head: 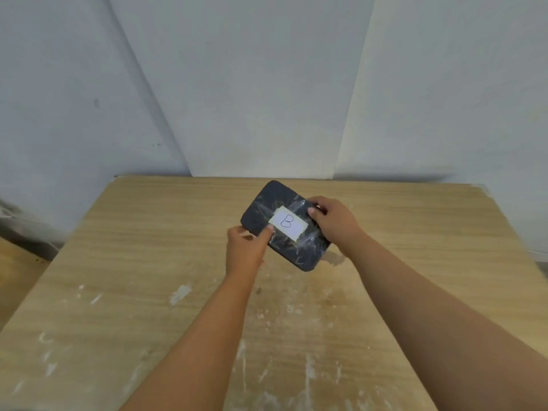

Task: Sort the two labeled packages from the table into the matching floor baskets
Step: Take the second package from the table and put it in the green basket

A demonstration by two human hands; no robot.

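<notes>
A flat black package (268, 207) wrapped in clear tape is held just above the wooden table (148, 262), near its far middle. A white label (287, 223) on its top reads "B". My left hand (244, 252) grips the package's near-left edge, thumb on top beside the label. My right hand (333, 222) grips its right edge, thumb on top. No second package and no floor baskets are in view.
A pale wall stands right behind the table's far edge. The tabletop carries white paint smears (179, 293) in its near half. Bare floor (14, 271) shows past the table's left edge, and a strip of floor shows at the far right.
</notes>
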